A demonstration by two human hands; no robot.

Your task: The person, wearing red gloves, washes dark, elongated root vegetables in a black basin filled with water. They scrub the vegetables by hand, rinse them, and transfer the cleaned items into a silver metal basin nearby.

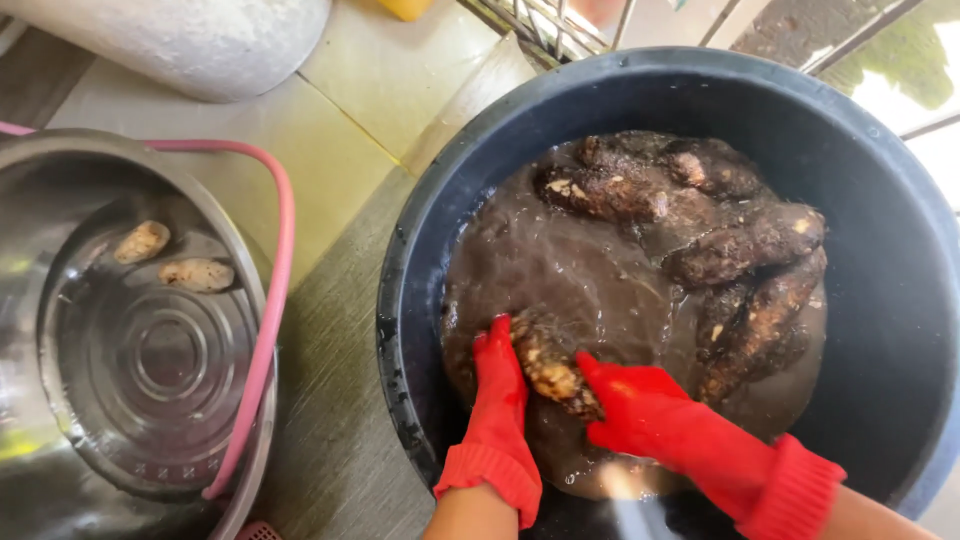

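Left hand [497, 400] in a red rubber glove, fingers curled against the left side of a muddy root [550, 365]. Right hand [645, 405], also red-gloved, grips the same root from the right. Root sits between both hands, half sunk in brown water at the near edge of the black tub [400, 300]. Far left: steel pot [60, 330] with 2 cleaner roots [170, 258] on its bottom, pink hose [275, 280] curving along its rim. Right of the hands: a pile of dirty roots [720, 250] at the tub's far right. Tub and pot stand on a tiled floor [340, 150].
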